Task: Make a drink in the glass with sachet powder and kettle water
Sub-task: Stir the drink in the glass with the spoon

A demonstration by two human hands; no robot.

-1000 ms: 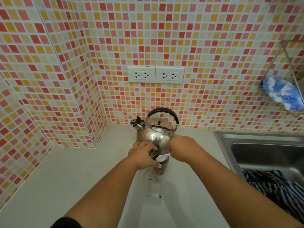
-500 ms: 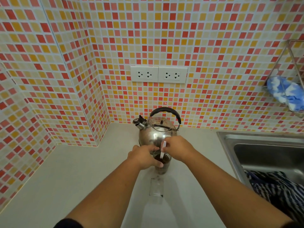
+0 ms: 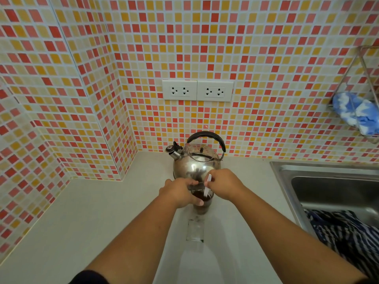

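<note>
**Stirring the dark drink**

The left hand has its grip wrapped round the glass, which stands on the surface just in front of the kettle. The right hand pinches a white spoon, its tip dipped in the dark liquid beside the left grip. An emptied sachet lies nearer the person. Powder and water look added; next comes steady stirring without tipping the glass.

Behind: the kettle stands just behind the glass, blocking us there.
Left: the counter lies open to us.
Right: the sink rim bounds our way.
Front: a sachet, we think, lies near.
</note>
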